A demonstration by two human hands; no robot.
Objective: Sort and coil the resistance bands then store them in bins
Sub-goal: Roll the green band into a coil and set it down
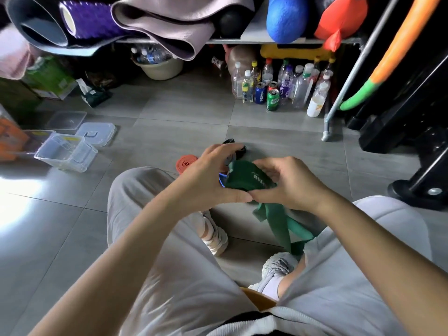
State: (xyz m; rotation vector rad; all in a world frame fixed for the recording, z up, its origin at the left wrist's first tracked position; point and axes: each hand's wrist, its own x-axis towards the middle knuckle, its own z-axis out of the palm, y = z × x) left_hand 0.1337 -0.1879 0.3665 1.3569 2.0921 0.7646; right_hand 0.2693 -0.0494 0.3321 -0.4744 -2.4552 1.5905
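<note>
A green resistance band (244, 177) is partly coiled between my hands above my lap. My left hand (211, 173) curls round the coil's left side, and my right hand (288, 183) grips its right side. The band's loose tail (281, 226) hangs down toward my right knee. An orange-red coiled band (186, 163) lies on the floor just past my left hand. A black band (238, 146) lies on the tiles behind my fingers, and a blue band (221, 179) peeks out under the green coil. A clear plastic bin (65, 152) stands at the left.
Clear lids (97, 132) lie behind the bin. Several bottles and cans (274, 88) stand under a shelf (266, 41) holding rolled mats and a blue roller. A metal rack leg (327, 122) and black equipment (412, 132) stand at the right.
</note>
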